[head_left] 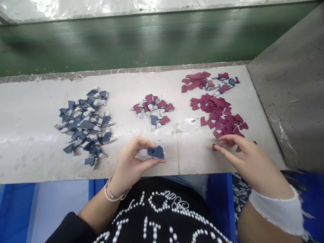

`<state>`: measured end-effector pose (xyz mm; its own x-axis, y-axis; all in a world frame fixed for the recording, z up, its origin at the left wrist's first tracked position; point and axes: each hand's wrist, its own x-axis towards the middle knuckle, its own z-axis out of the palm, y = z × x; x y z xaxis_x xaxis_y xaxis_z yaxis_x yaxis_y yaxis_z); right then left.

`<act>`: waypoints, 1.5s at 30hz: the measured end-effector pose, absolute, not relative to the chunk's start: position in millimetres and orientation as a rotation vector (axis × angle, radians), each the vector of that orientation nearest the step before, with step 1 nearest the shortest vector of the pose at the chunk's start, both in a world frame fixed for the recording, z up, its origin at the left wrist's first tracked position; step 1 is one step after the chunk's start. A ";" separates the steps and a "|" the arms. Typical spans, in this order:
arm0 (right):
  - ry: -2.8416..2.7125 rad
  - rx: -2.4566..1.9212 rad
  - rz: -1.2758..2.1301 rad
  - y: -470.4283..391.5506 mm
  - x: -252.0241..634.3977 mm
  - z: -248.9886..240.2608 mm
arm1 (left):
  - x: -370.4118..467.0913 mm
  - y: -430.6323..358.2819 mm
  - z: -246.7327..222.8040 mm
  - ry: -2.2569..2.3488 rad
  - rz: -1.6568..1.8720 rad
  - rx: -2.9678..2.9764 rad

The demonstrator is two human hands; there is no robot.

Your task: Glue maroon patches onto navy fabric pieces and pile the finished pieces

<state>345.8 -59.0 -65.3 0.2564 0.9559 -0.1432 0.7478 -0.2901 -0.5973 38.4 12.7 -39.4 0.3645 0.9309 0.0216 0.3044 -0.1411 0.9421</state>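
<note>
My left hand (134, 157) grips a small dark blue and light grey plastic part (156, 152) between thumb and fingers, just above the table's front edge. The part's blue face, with a recess in it, is turned up, and pale grey ends stick out at its left and top. My right hand (243, 155) hovers at the near side of a pile of maroon flat pieces (217, 114), thumb and forefinger apart. One maroon piece (214, 147) shows right at the thumb tip; whether it is touched I cannot tell. The palm hides other pieces.
A heap of blue and grey parts (86, 125) lies on the left of the table (121, 84). Several parts with maroon faces (164, 107) lie mid-table, others at the back right (224, 88). A metal panel (291, 91) bounds the right; blue bins (220, 206) stand below.
</note>
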 end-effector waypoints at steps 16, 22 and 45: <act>-1.427 -2.273 0.940 -59.9 355.8 -78.1 | 55.0 21.1 -50.0 1.025 0.720 1.806; -1.622 -2.268 1.004 -49.4 350.4 -71.4 | 54.1 19.8 -52.0 1.006 0.727 1.807; -1.692 -1.672 0.950 -47.9 282.6 -25.2 | 58.2 17.9 -56.9 0.960 0.946 1.527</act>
